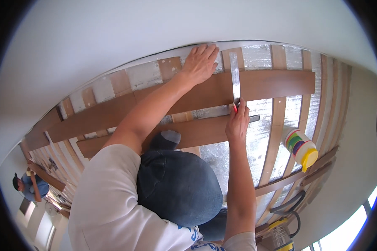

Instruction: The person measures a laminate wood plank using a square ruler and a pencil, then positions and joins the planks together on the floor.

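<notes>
A brown wooden plank [276, 83] lies across several battens. A metal ruler blade [235, 77] crosses it. My right hand [238, 125] is closed around a red pencil [235, 108], its tip by the blade's near end. A dark, flat-ended bar [254, 118] shows just right of that hand; I cannot tell whether it is held. My left hand [200, 65] lies flat with fingers stretched beyond the plank's far edge, close to the wall, and holds nothing visible. A second plank [209, 130] lies nearer me, partly hidden by my left arm and knee.
Silvery foil [257, 138] shows between battens [276, 125]. To the right stands or lies a white bottle [299, 146] with a yellow cap. A yellow-and-black tool [280, 234] with a hose is at lower right. Another person [31, 186] works at far left. A white wall [188, 21] borders the far side.
</notes>
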The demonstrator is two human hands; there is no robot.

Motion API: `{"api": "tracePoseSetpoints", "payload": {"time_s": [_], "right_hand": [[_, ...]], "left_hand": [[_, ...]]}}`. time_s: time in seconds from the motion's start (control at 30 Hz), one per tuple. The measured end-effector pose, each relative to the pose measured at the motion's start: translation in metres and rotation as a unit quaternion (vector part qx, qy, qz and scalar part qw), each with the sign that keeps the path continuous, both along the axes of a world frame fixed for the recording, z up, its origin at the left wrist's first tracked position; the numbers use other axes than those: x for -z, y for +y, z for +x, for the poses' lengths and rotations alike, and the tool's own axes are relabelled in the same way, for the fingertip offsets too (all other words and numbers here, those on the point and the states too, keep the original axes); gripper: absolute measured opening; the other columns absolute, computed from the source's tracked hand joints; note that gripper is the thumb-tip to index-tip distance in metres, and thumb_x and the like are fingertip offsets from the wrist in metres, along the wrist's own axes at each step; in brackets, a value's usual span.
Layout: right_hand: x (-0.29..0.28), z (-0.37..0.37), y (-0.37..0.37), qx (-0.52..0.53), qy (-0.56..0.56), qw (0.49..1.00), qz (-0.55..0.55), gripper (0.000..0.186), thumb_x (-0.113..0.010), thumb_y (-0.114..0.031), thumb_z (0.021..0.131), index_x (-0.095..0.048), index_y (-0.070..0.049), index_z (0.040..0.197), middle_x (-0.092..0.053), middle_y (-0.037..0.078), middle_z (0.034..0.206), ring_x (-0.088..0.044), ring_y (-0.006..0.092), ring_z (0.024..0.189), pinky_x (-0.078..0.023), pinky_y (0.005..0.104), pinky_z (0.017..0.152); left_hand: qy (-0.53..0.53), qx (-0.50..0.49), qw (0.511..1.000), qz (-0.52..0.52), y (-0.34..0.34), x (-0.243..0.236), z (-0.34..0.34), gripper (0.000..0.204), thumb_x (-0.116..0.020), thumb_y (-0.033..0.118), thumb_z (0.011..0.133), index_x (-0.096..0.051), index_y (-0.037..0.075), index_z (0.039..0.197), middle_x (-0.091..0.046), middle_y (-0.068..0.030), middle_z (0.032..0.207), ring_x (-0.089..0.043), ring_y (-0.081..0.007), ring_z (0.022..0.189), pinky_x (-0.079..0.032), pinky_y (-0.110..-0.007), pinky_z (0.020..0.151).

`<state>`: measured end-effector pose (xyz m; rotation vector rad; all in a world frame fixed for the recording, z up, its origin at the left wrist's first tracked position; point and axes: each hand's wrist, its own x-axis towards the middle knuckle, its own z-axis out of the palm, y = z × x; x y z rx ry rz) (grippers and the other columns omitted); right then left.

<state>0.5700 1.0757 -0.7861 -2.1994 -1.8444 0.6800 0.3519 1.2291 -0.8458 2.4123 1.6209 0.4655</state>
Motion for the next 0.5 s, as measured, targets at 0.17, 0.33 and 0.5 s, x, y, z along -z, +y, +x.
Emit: {"api": "tracePoseSetpoints", "payload": {"time_s": [0.17, 0.33, 0.5], "right_hand": [[0.022, -0.012, 0.023, -0.033, -0.063, 0.997, 0.039, 0.049, -0.066, -0.021, 0.103, -0.056, -0.004, 0.147, -0.063, 0.021, 0.118, -0.064, 0.0416, 0.109, -0.052, 0.0505, 0.094], [0.032, -0.016, 0.029, -0.029, -0.088, 0.994, 0.054, 0.05, -0.069, -0.016, 0.099, -0.058, -0.003, 0.146, -0.062, 0.02, 0.115, -0.063, 0.0407, 0.107, -0.053, 0.0495, 0.093], [0.035, -0.018, 0.03, -0.031, -0.101, 0.992, 0.071, 0.051, -0.07, -0.011, 0.096, -0.059, -0.004, 0.145, -0.06, 0.018, 0.117, -0.063, 0.0388, 0.108, -0.052, 0.0484, 0.094]], "left_hand": [[-0.043, -0.004, 0.999, 0.0, 0.002, 0.01, 0.0, 0.058, -0.071, 0.036, 0.096, -0.059, 0.002, 0.142, -0.055, -0.0106, 0.147, -0.048, -0.0294, 0.139, -0.039, -0.048, 0.111], [-0.066, 0.006, 0.998, 0.009, 0.004, 0.02, -0.003, 0.057, -0.07, 0.033, 0.096, -0.059, 0.002, 0.143, -0.056, -0.0111, 0.148, -0.048, -0.0312, 0.141, -0.037, -0.05, 0.115], [-0.092, 0.013, 0.996, -0.006, 0.005, 0.018, -0.001, 0.057, -0.072, 0.024, 0.094, -0.058, 0.008, 0.146, -0.055, -0.0102, 0.152, -0.048, -0.0326, 0.141, -0.036, -0.054, 0.114]]}}
